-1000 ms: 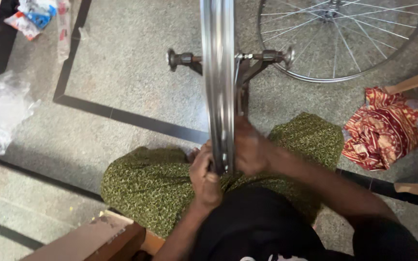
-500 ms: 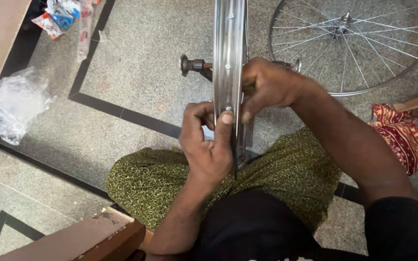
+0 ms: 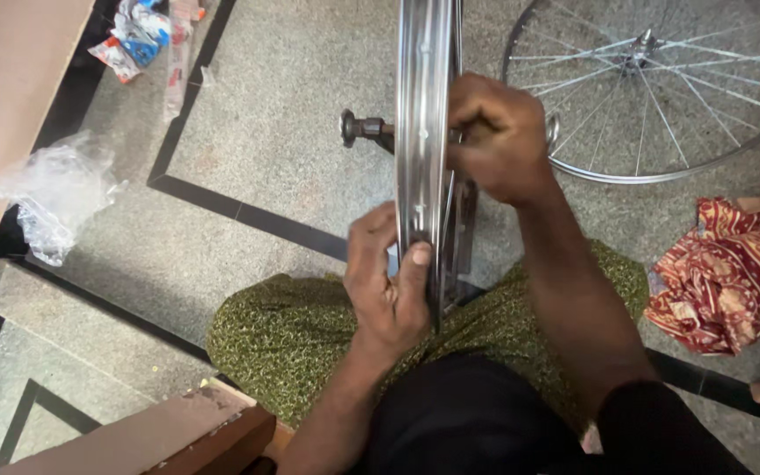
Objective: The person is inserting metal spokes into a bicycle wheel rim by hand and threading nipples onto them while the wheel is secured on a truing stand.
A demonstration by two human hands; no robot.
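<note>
A shiny metal bicycle wheel rim (image 3: 422, 114) stands upright on edge in front of me, its axle end (image 3: 361, 128) sticking out to the left. My left hand (image 3: 386, 283) grips the near part of the rim, thumb pressed on its outer face. My right hand (image 3: 496, 136) is closed around the spokes and hub area on the rim's right side; what the fingers pinch is hidden. The rim's bottom rests against my lap, covered in green patterned cloth (image 3: 292, 339).
A second spoked wheel (image 3: 653, 88) lies flat on the stone floor at upper right. A red patterned cloth (image 3: 727, 277) sits at right. Crumpled clear plastic (image 3: 59, 198) and cardboard (image 3: 6, 97) are at left, wooden pieces (image 3: 160, 435) near my knee.
My right hand has risen from the near rim edge up to the hub and spokes. My left hand has closed more firmly on the rim. The view has shifted closer.
</note>
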